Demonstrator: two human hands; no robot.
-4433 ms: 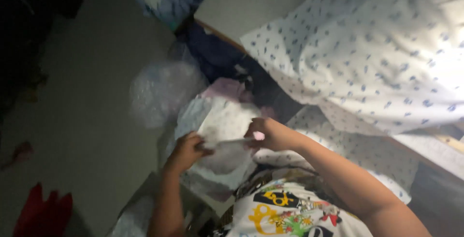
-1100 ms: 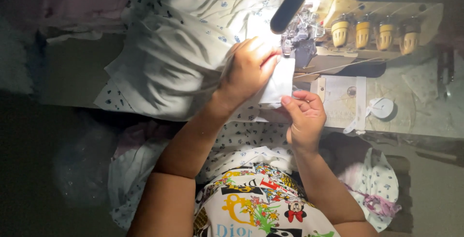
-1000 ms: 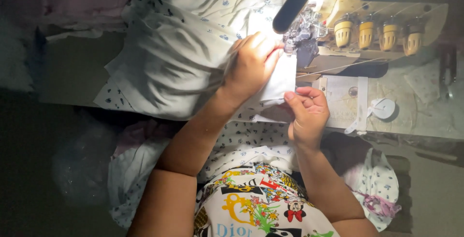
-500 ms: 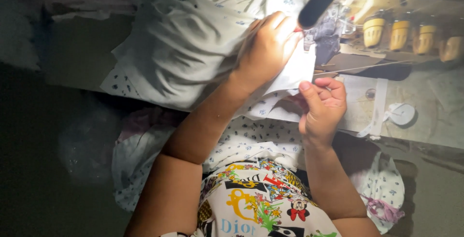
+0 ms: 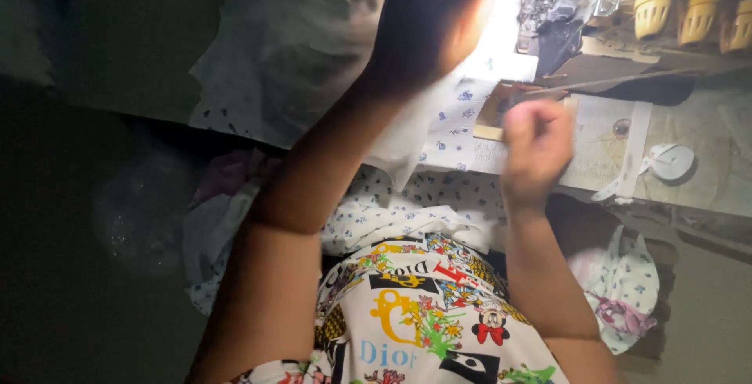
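A dim room; a lamp lights the worn sewing table (image 5: pixel 689 196), where the sewing machine (image 5: pixel 627 16) carries yellow thread cones (image 5: pixel 654 9). The left hand (image 5: pixel 427 27) lies spread, fingers open, flat on the white flower-print cloth (image 5: pixel 462 121) just beside the machine. The right hand (image 5: pixel 536 145), blurred, seems curled closed on the cloth's edge below the machine

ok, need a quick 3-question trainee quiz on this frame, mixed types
1. True or false: the left hand lies on the white printed fabric.
2. Where is the right hand? A) on the yellow spools B) on the floor C) at the table edge, beside the fabric
3. Fill in: the spools are coloured ____.

Key: 1 true; 2 C; 3 yellow.
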